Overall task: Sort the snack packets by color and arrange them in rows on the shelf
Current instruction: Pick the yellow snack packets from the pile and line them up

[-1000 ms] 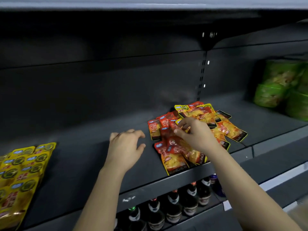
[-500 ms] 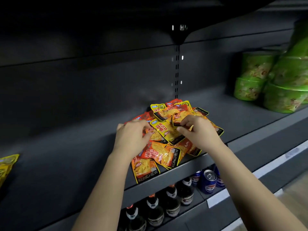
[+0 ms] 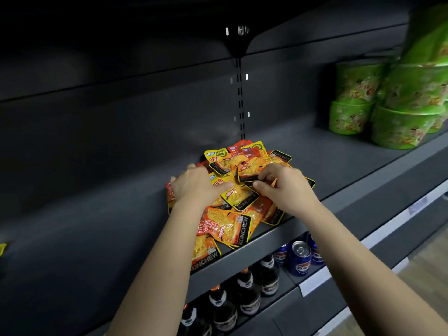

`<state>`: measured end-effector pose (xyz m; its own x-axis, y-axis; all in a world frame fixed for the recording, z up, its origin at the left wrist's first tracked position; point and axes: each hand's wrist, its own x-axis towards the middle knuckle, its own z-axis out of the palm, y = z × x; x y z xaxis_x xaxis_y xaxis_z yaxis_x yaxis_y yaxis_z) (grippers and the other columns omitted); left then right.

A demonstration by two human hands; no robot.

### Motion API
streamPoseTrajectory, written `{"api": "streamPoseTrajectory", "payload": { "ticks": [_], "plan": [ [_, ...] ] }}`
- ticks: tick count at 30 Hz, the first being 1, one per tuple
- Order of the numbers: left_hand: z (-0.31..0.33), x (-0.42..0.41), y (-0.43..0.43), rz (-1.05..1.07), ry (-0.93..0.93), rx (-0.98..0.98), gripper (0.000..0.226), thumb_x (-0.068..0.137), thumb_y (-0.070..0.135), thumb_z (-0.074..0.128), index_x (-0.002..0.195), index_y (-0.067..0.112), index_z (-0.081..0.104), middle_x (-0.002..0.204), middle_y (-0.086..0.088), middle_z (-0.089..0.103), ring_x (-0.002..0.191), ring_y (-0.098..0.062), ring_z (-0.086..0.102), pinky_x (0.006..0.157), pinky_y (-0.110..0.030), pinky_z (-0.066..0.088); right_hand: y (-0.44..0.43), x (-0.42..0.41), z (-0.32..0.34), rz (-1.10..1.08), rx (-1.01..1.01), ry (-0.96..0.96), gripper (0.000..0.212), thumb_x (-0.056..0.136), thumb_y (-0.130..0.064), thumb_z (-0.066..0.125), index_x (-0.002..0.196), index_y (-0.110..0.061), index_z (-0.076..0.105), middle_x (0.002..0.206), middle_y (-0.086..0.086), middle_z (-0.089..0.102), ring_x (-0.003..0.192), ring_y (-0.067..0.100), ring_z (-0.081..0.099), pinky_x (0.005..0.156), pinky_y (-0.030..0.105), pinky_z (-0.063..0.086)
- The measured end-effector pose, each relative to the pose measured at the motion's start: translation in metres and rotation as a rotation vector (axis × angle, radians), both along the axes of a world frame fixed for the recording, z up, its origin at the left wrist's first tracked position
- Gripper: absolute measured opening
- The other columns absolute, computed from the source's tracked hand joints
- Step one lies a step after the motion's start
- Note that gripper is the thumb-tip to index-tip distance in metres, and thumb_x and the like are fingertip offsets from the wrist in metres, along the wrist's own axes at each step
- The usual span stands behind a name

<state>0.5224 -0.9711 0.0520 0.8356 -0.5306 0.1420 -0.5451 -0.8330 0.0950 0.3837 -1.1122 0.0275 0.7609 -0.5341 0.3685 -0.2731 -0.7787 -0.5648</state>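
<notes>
Two hands are applied: the pile [image 3: 228, 224] is steadied under the flat left hand [image 3: 194, 186] while one packet [image 3: 249, 169] is pinched by the right hand [image 3: 284, 186], presumably for sorting.

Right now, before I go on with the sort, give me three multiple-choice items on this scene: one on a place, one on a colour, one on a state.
1. Where do the green cups stand relative to the packet pile?
A. To its right on the same shelf
B. Below it
C. To its left

2. What colour are the cans below that shelf?
A. Green
B. White
C. Blue

3. What is the right hand doing?
A. Hanging idle
B. Pinching a packet
C. Lying flat on bare shelf

Key:
1. A, since the cups sit at the right end of the pile's own shelf.
2. C, since the can bodies show blue under silver tops.
3. B, since thumb and fingers close on the packet's dark edge atop the pile.
</notes>
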Motion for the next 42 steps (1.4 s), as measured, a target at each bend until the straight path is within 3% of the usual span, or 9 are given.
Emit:
{"api": "streamPoseTrajectory", "payload": {
  "ticks": [6,12,17,22,26,29,32,38,42],
  "plan": [
    [0.001,-0.001,-0.006,0.012,0.008,-0.040,0.084,0.069,0.077,0.062,0.125,0.015,0.057,0.130,-0.009,0.052,0.125,-0.030,0.046,0.096,-0.045,0.038,0.001,0.005,-0.001,-0.017,0.018,-0.008,0.021,0.087,-0.038,0.067,0.097,-0.019,0.068,0.088,-0.002,0.067,0.071,0.016,0.054,0.053,0.024,0.034],
    [0.003,0.006,-0.001,0.073,0.223,-0.279,0.078,0.069,0.056,0.078,0.125,0.011,0.048,0.128,-0.007,0.056,0.120,-0.029,0.052,0.084,-0.036,0.045,0.003,0.008,0.002,-0.025,0.031,-0.028,0.017,0.088,-0.037,0.066,0.094,-0.020,0.066,0.081,-0.002,0.066,0.068,0.016,0.053,0.053,0.025,0.035],
    [0.004,0.015,0.012,0.116,0.330,-0.617,0.069,0.066,0.035,0.085,0.121,0.014,0.050,0.119,-0.003,0.059,0.110,-0.027,0.057,0.081,-0.034,0.047,0.009,0.009,0.010,0.015,0.024,-0.045,0.015,0.088,-0.036,0.066,0.091,-0.021,0.067,0.083,-0.005,0.070,0.077,0.016,0.062,0.061,0.028,0.045],
    [0.017,0.017,0.029,0.038,0.269,-0.829,0.042,0.066,0.028,0.086,0.096,0.019,0.057,0.094,0.000,0.069,0.090,-0.022,0.066,0.078,-0.040,0.054,0.011,0.012,0.014,0.078,0.169,-0.135,0.015,0.086,-0.038,0.069,0.091,-0.024,0.068,0.082,-0.006,0.069,0.081,0.010,0.063,0.072,0.029,0.051],
    [0.036,0.000,0.035,-0.164,0.585,-1.038,0.039,0.069,0.010,0.085,0.099,0.013,0.061,0.087,-0.005,0.075,0.079,-0.023,0.073,0.075,-0.044,0.059,0.015,0.016,0.020,0.187,0.296,-0.173,0.029,0.085,-0.042,0.070,0.109,-0.026,0.068,0.092,-0.010,0.071,0.090,0.006,0.065,0.083,0.032,0.054],
    [0.043,-0.016,0.031,-0.300,0.696,-1.014,0.033,0.074,0.003,0.079,0.104,0.002,0.064,0.090,-0.010,0.075,0.080,-0.024,0.073,0.072,-0.038,0.060,0.024,0.016,0.027,0.374,0.533,-0.253,0.025,0.087,-0.027,0.071,0.110,-0.020,0.066,0.092,0.000,0.075,0.089,0.016,0.071,0.086,0.039,0.056],
    [0.040,-0.022,0.026,-0.358,0.715,-1.006,0.029,0.077,0.002,0.077,0.103,-0.001,0.064,0.087,-0.008,0.075,0.076,-0.021,0.072,0.069,-0.033,0.060,0.031,0.014,0.029,0.508,0.686,-0.345,0.023,0.087,-0.012,0.069,0.110,-0.010,0.067,0.097,0.008,0.076,0.090,0.023,0.072,0.081,0.033,0.058],
    [0.035,-0.023,0.018,-0.415,0.694,-0.977,0.025,0.080,0.004,0.074,0.103,-0.001,0.065,0.090,-0.008,0.074,0.077,-0.015,0.071,0.070,-0.025,0.058,0.030,0.015,0.028,0.487,0.666,-0.373,0.021,0.088,-0.008,0.067,0.109,-0.008,0.068,0.099,0.009,0.075,0.091,0.023,0.072,0.084,0.036,0.059],
    [0.037,-0.011,0.015,-0.399,0.706,-0.941,0.019,0.088,0.024,0.068,0.097,0.008,0.067,0.088,-0.003,0.074,0.074,-0.013,0.068,0.062,-0.015,0.051,0.024,0.013,0.030,0.424,0.646,-0.393,0.016,0.092,-0.015,0.064,0.107,-0.012,0.070,0.098,0.006,0.076,0.090,0.023,0.072,0.082,0.042,0.059]
  ]
}}
